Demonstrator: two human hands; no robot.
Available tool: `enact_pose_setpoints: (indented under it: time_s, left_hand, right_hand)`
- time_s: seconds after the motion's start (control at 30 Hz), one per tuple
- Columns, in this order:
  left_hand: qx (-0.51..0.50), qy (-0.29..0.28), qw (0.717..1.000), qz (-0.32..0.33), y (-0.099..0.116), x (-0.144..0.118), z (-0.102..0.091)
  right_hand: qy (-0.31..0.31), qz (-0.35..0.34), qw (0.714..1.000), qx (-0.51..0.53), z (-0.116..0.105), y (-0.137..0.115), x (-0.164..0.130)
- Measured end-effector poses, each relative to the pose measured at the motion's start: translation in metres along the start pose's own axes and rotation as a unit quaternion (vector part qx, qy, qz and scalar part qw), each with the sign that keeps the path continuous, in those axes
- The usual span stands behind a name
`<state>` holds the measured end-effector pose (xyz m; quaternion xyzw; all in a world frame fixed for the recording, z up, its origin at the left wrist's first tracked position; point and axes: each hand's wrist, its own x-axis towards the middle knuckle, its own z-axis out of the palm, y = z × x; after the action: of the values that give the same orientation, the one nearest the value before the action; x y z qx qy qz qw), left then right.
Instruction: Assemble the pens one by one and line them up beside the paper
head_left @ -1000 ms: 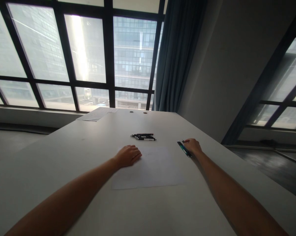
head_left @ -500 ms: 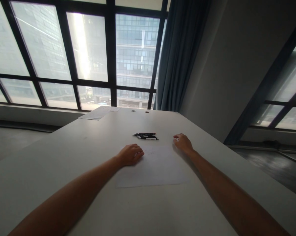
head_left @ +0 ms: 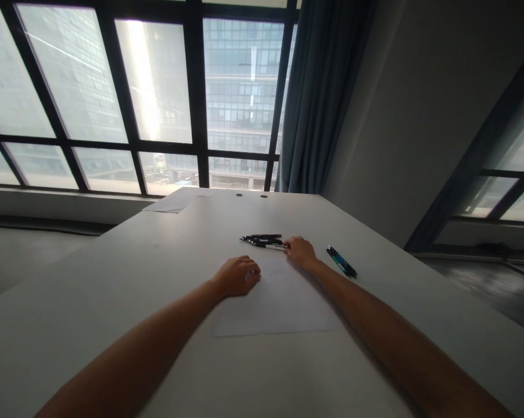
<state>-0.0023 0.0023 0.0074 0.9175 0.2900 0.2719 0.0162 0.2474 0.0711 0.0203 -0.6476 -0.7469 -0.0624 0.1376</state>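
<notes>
My left hand point(head_left: 238, 275) rests on the upper left of a white sheet of paper point(head_left: 279, 313), its fingers loosely bent and a gap showing between thumb and fingers. At the sheet's upper right, my right hand point(head_left: 300, 252) is closed at the right end of a black pen point(head_left: 268, 246). That pen is the nearest of a small group of black pens point(head_left: 262, 237) lying just beyond the sheet. Faint marks show on the paper between my hands. To the right of my right hand lie dark pens with blue and green parts point(head_left: 341, 262), side by side and slanted.
The long white table point(head_left: 192, 241) reaches toward the windows. More papers point(head_left: 172, 202) lie at its far left corner. Two dark round spots point(head_left: 239, 195) mark the far end. A blue curtain point(head_left: 308, 116) hangs beyond the right far corner.
My right hand has moved left to the black pens and closed on the end of one. The blue and green pens on the right now show. My left hand stays on the paper.
</notes>
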Motion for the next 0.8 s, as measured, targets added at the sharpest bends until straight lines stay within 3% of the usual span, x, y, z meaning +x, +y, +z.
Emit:
enact_pose_setpoints:
  time_s: [0.1, 0.23, 0.33, 0.4, 0.53, 0.67, 0.8]
  left_hand:
    - [0.004, -0.003, 1.0, 0.004, 0.0, 0.0, 0.0]
    - [-0.003, 0.003, 1.0, 0.01, 0.002, 0.002, -0.001]
    - [-0.04, 0.068, 0.994, -0.071, 0.005, 0.007, 0.0]
    - [-0.104, 0.112, 0.978, -0.14, 0.006, 0.01, 0.003]
    - [-0.285, 0.153, 0.92, -0.22, 0.002, 0.015, 0.01]
    - [-0.48, 0.154, 0.825, -0.257, -0.002, 0.016, 0.014]
    - [-0.582, 0.165, 0.741, -0.291, -0.003, 0.016, 0.015]
  right_hand:
    - [0.002, -0.006, 1.0, 0.002, -0.007, 0.004, -0.006]
    - [0.083, -0.039, 0.99, 0.11, -0.015, 0.003, -0.026]
    - [0.155, -0.089, 0.959, 0.219, -0.011, -0.004, -0.046]
    - [0.175, -0.121, 0.947, 0.24, -0.006, -0.008, -0.057]
    - [0.16, -0.191, 0.946, 0.208, 0.0, -0.016, -0.068]
    - [0.166, -0.208, 0.94, 0.214, -0.002, -0.02, -0.068]
    - [0.174, -0.209, 0.934, 0.229, -0.001, -0.022, -0.069]
